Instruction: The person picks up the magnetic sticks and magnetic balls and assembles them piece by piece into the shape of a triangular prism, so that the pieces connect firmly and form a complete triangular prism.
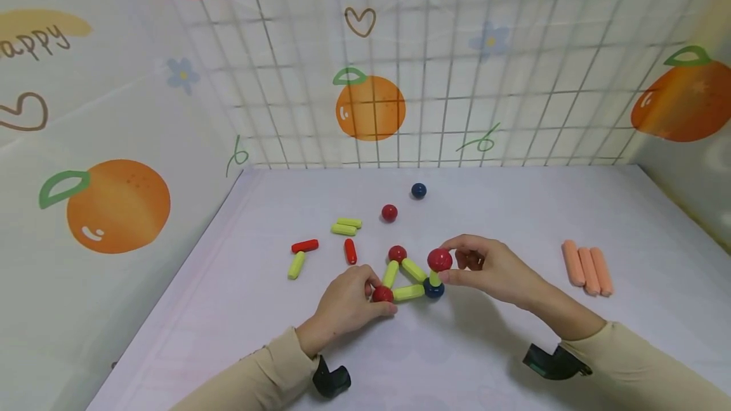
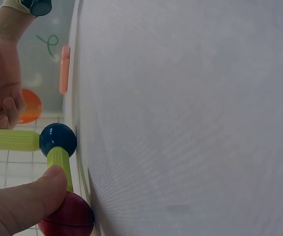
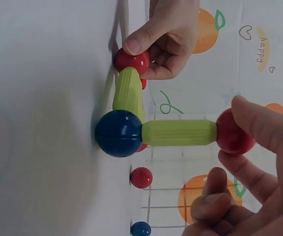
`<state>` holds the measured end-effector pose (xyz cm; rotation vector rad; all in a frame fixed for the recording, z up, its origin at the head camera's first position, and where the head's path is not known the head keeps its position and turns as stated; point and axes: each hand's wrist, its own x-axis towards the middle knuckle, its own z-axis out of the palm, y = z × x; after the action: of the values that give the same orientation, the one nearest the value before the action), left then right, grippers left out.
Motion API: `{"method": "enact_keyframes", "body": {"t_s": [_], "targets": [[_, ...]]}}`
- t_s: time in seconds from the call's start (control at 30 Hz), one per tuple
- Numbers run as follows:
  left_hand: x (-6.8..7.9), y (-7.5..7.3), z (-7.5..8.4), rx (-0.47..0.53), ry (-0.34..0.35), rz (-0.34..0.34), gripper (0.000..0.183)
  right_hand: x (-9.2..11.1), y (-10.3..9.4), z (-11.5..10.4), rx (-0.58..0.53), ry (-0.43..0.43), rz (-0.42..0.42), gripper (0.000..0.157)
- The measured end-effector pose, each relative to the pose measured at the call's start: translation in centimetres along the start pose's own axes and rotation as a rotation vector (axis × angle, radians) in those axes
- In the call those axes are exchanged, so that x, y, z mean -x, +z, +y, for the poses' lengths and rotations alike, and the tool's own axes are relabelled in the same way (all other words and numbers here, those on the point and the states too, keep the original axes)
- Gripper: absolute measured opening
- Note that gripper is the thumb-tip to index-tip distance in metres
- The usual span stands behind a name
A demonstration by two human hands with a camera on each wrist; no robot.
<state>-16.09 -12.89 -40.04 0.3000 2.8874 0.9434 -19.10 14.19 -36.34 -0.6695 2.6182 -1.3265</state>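
Observation:
A triangle of yellow-green rods (image 1: 408, 292) lies on the table, joined by two red balls and a blue ball (image 1: 434, 288). My left hand (image 1: 349, 302) pinches the red ball (image 1: 383, 294) at its near left corner. The far corner is another red ball (image 1: 397, 254). From the blue ball an upright yellow-green rod (image 3: 180, 132) rises, topped by a red ball (image 1: 440, 260). My right hand (image 1: 495, 269) pinches that top ball between thumb and forefinger, the other fingers curled, as the right wrist view shows.
Behind the triangle sit a loose red ball (image 1: 389, 212) and a blue ball (image 1: 419, 191). To the left lie short red rods (image 1: 305, 245) and several yellow-green rods (image 1: 344, 229). Three orange rods (image 1: 588, 269) lie side by side at right. A printed curtain over a wire grid (image 1: 422, 106) borders the table's back.

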Motion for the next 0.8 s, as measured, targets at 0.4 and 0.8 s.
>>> {"method": "enact_keyframes", "body": {"t_s": [0.4,0.8], "targets": [[0.0,0.0,0.0,0.010,0.002,-0.010,0.042,-0.1,0.5,0.0,0.018,0.029,-0.005,0.037],[0.3,-0.8,-0.4,0.020,-0.001,-0.090,0.049,-0.8,2.1,2.2,0.077,0.075,-0.049,0.026]]}}
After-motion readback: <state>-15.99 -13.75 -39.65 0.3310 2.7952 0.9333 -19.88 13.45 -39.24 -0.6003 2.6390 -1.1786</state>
